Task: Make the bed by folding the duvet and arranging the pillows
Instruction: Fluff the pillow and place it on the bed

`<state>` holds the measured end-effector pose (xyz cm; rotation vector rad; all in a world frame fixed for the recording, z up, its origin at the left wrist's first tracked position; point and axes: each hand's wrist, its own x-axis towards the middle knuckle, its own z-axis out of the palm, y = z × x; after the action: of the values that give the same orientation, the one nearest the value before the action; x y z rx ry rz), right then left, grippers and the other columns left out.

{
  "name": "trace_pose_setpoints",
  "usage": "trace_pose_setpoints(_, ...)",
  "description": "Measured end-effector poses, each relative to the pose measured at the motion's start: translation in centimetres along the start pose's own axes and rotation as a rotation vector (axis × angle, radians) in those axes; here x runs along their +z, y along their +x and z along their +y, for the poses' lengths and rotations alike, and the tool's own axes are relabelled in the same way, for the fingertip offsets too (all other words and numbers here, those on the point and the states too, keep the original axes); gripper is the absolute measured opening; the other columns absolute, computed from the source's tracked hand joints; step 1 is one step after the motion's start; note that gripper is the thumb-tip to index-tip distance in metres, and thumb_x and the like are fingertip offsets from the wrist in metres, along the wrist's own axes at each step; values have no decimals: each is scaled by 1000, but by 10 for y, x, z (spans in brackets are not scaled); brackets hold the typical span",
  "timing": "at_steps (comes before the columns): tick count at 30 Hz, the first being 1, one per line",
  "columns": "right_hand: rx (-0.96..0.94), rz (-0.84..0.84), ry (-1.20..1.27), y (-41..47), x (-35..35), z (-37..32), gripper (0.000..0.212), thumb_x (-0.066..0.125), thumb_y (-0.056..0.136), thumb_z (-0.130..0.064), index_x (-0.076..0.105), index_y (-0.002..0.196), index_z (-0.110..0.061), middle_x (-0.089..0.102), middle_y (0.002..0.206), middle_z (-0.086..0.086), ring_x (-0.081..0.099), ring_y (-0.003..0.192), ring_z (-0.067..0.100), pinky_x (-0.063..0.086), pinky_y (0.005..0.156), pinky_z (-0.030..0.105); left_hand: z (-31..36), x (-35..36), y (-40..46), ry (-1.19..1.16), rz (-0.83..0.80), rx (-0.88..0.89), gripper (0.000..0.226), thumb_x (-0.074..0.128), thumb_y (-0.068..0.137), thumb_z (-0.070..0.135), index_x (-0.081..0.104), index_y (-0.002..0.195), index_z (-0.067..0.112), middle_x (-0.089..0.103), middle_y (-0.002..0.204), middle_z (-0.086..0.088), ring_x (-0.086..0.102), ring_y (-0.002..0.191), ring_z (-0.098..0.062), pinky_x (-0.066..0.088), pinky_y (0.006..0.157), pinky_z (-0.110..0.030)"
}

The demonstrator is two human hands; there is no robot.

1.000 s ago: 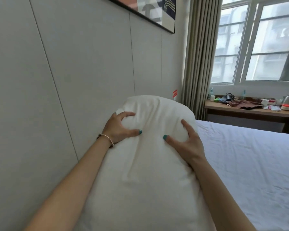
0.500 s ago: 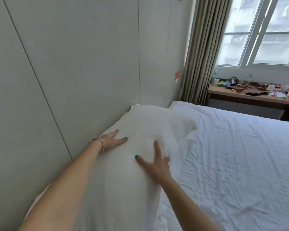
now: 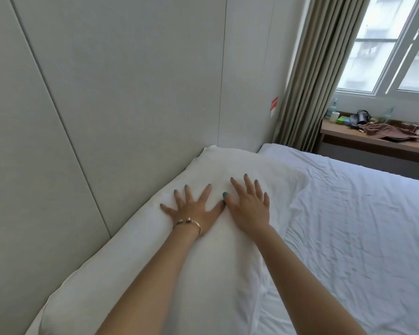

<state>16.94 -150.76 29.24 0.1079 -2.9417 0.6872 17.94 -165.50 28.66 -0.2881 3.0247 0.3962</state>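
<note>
A white pillow (image 3: 259,170) lies flat along the grey padded wall at the head of the bed. My left hand (image 3: 194,209), with a gold bracelet on the wrist, presses on its top with fingers spread. My right hand (image 3: 248,205) lies flat right beside it, thumb tips nearly touching, fingers straight. A wrinkled white sheet (image 3: 361,226) covers the bed to the right of the pillow. No duvet shows in this view.
The padded wall (image 3: 119,93) runs close along the left. A beige curtain (image 3: 307,76) hangs at the far corner beside a window. Beyond the bed stands a wooden desk (image 3: 377,143) with a brown cloth, cups and small items.
The pillow went from upright in both hands to flat against the wall. My hands let go of its top and now press open on it, side by side.
</note>
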Motion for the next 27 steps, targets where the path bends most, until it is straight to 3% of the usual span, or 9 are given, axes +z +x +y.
trace_pose_setpoints(4,-6,-193,-181,25,37,25,59,19,95,-62,0,149,-50,-10,162,-12,-14,148,20,-5,118,51,-5,36,10,61,8,-37,76,7,71,90,-11,139,61,-17,159,-1,-18,144,-34,-7,101,-74)
trace_pose_setpoints(9,13,-266,-217,27,71,46,57,16,96,-59,-2,149,-50,-11,162,-12,-15,148,21,-6,117,51,-5,67,16,108,-43,-60,75,5,71,89,-12,139,61,-21,159,0,-19,144,-33,-8,100,-74)
trace_pose_setpoints(12,-12,-178,-257,32,68,48,53,23,96,-56,22,148,-46,16,160,-6,9,147,23,8,115,45,3,70,20,114,-58,-83,75,4,71,89,-11,139,62,-19,159,1,-18,144,-32,-7,101,-73)
trace_pose_setpoints(14,-72,-9,-238,53,54,44,43,33,93,-53,47,131,-39,43,141,-3,33,131,23,21,106,40,8,62,28,71,-63,-107,75,6,69,91,-10,138,64,-16,160,1,-16,145,-31,-7,101,-73)
trace_pose_setpoints(15,-105,60,-226,72,45,41,40,37,91,-54,51,125,-38,46,136,-3,36,126,23,23,105,41,11,55,35,44,-63,-124,76,7,69,91,-9,137,65,-14,160,2,-15,146,-31,-7,102,-72)
trace_pose_setpoints(17,-147,71,-235,119,32,36,54,37,85,-69,40,133,-45,29,151,-4,20,140,26,13,110,52,17,37,54,-8,-59,-177,76,10,69,92,-8,137,65,-10,161,1,-11,146,-31,-6,103,-72)
trace_pose_setpoints(19,-156,-81,-283,165,27,37,73,27,77,-85,16,143,-56,2,161,-11,-3,148,29,0,110,63,26,25,76,-50,-54,-240,77,13,70,91,-9,139,63,-10,161,-2,-9,146,-32,-5,104,-72)
trace_pose_setpoints(22,-144,-287,-298,207,40,51,79,15,71,-92,8,143,-61,3,161,-16,-2,148,31,-3,107,71,35,31,105,-43,-38,-302,79,13,70,91,-9,140,62,-11,160,-5,-10,146,-33,-7,103,-72)
trace_pose_setpoints(27,-141,-385,-336,214,78,83,79,9,72,-90,4,144,-59,2,161,-14,-4,148,33,-4,106,71,38,75,126,23,-36,-315,80,9,68,92,-10,139,61,-14,160,-5,-12,146,-33,-6,103,-72)
